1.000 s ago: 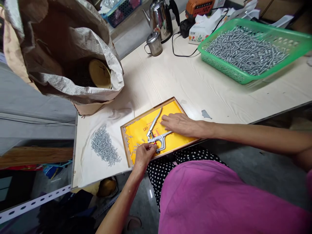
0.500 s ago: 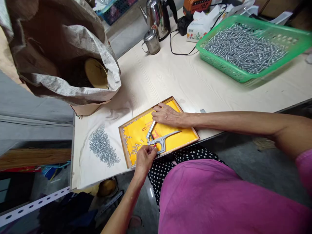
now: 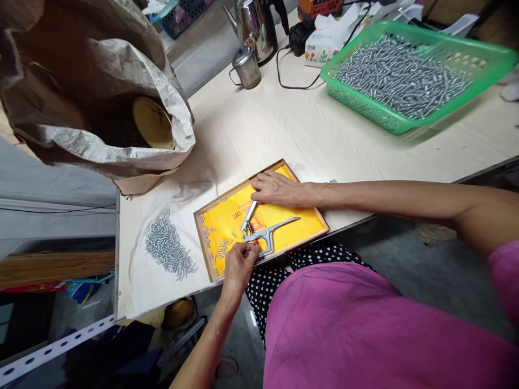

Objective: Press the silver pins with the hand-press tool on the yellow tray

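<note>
A wooden-rimmed tray [image 3: 302, 187] with a yellow lining lies at the table's near edge. Silver hand pliers [image 3: 265, 233] rest in it, with several small metal pins scattered at the tray's left side. My left hand [image 3: 238, 262] pinches something small at the pliers' jaw. My right hand [image 3: 278, 188] lies over the pliers' upper handle, fingers curled on it. The lower handle points right, free.
A pile of metal pins [image 3: 168, 248] lies on white cloth left of the tray. A green basket [image 3: 409, 121] full of pins stands at the far right. A big open sack [image 3: 93, 92] stands at the left, with a kettle [image 3: 259, 27] and a small cup [image 3: 245, 67] behind.
My right hand moved from the tray's middle up and left onto the pliers' upper handle. The left hand stayed at the jaw. The view shifted slightly.
</note>
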A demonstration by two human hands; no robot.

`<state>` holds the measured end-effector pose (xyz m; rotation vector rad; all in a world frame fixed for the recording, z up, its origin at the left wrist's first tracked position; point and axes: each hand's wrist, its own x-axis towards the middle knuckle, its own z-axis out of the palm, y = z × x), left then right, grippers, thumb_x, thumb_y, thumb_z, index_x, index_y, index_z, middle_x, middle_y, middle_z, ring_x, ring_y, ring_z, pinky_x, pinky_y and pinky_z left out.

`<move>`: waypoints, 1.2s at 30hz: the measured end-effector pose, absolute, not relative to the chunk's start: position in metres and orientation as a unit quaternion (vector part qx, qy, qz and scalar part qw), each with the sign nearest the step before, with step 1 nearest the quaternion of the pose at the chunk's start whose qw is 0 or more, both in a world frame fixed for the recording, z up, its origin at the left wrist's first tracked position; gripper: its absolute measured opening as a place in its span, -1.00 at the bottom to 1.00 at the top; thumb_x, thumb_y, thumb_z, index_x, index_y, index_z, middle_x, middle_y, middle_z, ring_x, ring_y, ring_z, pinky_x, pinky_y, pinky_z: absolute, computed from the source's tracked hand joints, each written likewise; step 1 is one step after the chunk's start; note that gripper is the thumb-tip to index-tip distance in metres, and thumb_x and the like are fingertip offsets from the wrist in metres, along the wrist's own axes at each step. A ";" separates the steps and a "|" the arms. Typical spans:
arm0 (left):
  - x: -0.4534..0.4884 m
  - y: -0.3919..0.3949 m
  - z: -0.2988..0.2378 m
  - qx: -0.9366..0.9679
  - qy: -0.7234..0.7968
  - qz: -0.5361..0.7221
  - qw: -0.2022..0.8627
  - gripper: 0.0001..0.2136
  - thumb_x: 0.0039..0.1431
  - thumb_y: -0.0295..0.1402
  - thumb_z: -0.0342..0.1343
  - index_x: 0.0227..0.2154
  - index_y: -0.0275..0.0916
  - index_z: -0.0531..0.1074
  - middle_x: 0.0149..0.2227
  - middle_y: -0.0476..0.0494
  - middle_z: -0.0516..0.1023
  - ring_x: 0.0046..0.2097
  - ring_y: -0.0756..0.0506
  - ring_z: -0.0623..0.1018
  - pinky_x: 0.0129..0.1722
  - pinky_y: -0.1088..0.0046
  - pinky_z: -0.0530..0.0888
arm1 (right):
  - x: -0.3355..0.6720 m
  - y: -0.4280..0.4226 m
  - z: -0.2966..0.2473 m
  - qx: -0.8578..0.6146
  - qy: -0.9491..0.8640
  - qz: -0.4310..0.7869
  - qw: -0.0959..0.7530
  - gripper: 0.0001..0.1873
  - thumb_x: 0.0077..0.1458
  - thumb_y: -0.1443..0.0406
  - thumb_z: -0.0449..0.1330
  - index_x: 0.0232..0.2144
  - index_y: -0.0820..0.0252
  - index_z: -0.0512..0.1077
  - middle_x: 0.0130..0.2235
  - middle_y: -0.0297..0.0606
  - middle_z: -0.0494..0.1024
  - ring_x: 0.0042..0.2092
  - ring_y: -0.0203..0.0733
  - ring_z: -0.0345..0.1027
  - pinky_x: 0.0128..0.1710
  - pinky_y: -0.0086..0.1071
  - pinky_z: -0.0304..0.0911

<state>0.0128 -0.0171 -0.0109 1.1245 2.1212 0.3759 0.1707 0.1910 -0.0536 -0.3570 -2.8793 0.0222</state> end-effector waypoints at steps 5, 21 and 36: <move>0.011 -0.016 -0.012 0.409 0.820 0.159 0.367 -0.64 -0.04 -0.01 0.13 -0.50 -0.26 0.52 -0.49 -0.09 0.49 -0.39 -0.09 0.46 -0.39 0.43 0.30 | 0.195 0.185 -0.046 -0.111 -0.987 0.094 0.070 -0.22 0.19 -0.12 0.20 0.25 0.27 0.27 0.17 0.04 0.40 0.21 0.20 0.17 0.15 0.01 0.13; -0.003 0.006 0.000 0.351 0.755 0.101 0.545 -0.46 -0.27 0.20 0.29 -0.65 -0.23 0.35 -0.66 0.03 0.31 -0.58 0.06 0.23 -0.54 0.48 0.12 | 0.215 0.165 -0.030 -0.100 -0.990 0.095 0.018 -0.16 0.09 -0.10 0.26 0.28 0.21 0.22 0.18 0.03 0.39 0.16 0.24 0.20 0.10 0.10 0.16; -0.004 -0.001 0.005 0.356 0.763 0.100 0.531 -0.47 -0.17 0.21 0.24 -0.61 -0.26 0.43 -0.64 0.00 0.35 -0.55 0.03 0.25 -0.51 0.47 0.15 | 0.223 0.152 -0.036 -0.109 -0.979 0.154 0.072 -0.30 0.20 0.06 0.25 0.24 0.31 0.20 0.09 0.02 0.44 0.01 0.09 0.21 -0.03 -0.10 0.16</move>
